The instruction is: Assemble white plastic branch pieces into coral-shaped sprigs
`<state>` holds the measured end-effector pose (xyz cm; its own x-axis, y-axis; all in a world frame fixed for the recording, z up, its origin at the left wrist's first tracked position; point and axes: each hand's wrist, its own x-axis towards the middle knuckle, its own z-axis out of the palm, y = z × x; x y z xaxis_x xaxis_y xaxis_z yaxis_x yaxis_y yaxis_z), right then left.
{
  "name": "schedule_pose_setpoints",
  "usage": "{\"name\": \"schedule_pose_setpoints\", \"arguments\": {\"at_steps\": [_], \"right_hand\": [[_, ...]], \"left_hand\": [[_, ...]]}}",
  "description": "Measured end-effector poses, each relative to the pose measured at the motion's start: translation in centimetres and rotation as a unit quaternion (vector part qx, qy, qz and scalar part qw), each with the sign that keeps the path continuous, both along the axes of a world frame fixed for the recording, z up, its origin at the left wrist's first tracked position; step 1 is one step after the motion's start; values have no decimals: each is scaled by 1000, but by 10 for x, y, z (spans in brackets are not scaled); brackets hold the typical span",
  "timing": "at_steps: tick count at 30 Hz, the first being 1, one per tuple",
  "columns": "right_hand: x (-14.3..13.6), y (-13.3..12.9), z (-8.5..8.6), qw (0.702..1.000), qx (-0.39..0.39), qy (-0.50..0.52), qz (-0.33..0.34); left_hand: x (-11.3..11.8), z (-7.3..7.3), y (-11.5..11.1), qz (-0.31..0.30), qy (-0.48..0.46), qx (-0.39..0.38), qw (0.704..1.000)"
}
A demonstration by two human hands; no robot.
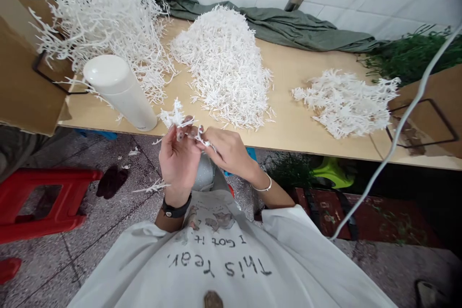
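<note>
My left hand (pixel 181 159) is turned palm up, thumb and fingers drawn in on a white branchy tuft (pixel 175 115) that juts out toward eleven o'clock, over the near edge of the tabletop (pixel 285 72). My right hand (pixel 229 151) meets it from three o'clock, thumb and finger pinched narrow on a thin white sprig (pixel 205 142), though some fingertips are hidden from me. From my hands, a heap of short white pieces (pixel 227 67) lies at one o'clock, a tall white tangle (pixel 108 14) at eleven, a white bottle (pixel 124 94) at ten and a looser white clump (pixel 348 101) between two and three
</note>
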<state>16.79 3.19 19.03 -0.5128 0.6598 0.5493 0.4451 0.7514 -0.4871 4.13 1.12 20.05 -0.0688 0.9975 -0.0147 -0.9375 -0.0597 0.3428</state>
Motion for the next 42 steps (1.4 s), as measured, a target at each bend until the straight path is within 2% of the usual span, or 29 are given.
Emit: {"name": "schedule_pose_setpoints", "arguments": {"at_steps": [2, 4, 6, 8, 11, 13, 14, 15, 16, 17, 19, 20, 21, 22, 23, 24, 26, 30, 34, 36, 38, 40, 42], "right_hand": [[3, -3, 1, 996, -52, 21, 63], [5, -10, 3, 983, -123, 85, 106], [4, -16, 3, 950, -195, 191, 149], [2, -20, 0, 884, -263, 321, 214], [1, -22, -6, 748, -336, 473, 322], [7, -21, -6, 685, -307, 562, 347], [13, -20, -4, 674, -266, 601, 337], [20, -19, 0, 683, -218, 627, 305], [28, -15, 4, 714, -177, 629, 250], [36, -9, 9, 763, -146, 605, 175], [53, 12, 17, 875, -110, 470, -23], [61, 26, 19, 916, -90, 369, -133], [68, 43, 18, 937, -56, 258, -229], [74, 61, 14, 941, -40, 132, -308], [79, 78, 9, 926, -27, 29, -375], [83, 93, 3, 904, -20, -43, -424], [89, 116, -8, 877, -8, -109, -469], [92, 134, -18, 885, 13, -86, -457], [83, 125, -7, 912, 47, -5, -408], [71, 105, 3, 945, 45, 67, -317], [55, 77, 13, 978, 22, 118, -170], [36, 46, 20, 994, 13, 101, -41], [20, 21, 21, 998, 39, 51, -7]], "left_hand": [[-3, 2, -3, -46, -27, -16, 998], [-3, 5, -8, -93, -39, -35, 994], [1, 8, -14, -114, -36, -48, 992], [7, 11, -20, -125, -35, -59, 990], [11, 12, -24, -123, -31, -84, 988], [9, 11, -21, -83, -34, -84, 992], [7, 10, -18, -53, -39, -74, 995], [4, 9, -15, -25, -48, -59, 997], [1, 8, -12, -5, -60, -42, 997], [-1, 8, -9, 6, -74, -26, 997], [-2, 7, -6, 2, -94, -7, 996], [-2, 7, -6, -6, -96, -6, 995], [0, 7, -6, -12, -91, -11, 996], [2, 7, -5, -15, -77, -21, 997], [4, 7, -5, -13, -59, -34, 998], [5, 7, -4, -8, -42, -45, 998], [8, 7, -2, 7, -29, -56, 998], [9, 6, 3, -21, -102, -30, 994], [8, 4, 2, -25, -117, -22, 993], [7, 3, 1, -16, -104, -24, 994], [8, 3, 0, -15, -86, -22, 996], [8, 2, -1, -16, -53, -22, 998], [8, 3, -2, -18, -15, -33, 999]]}}
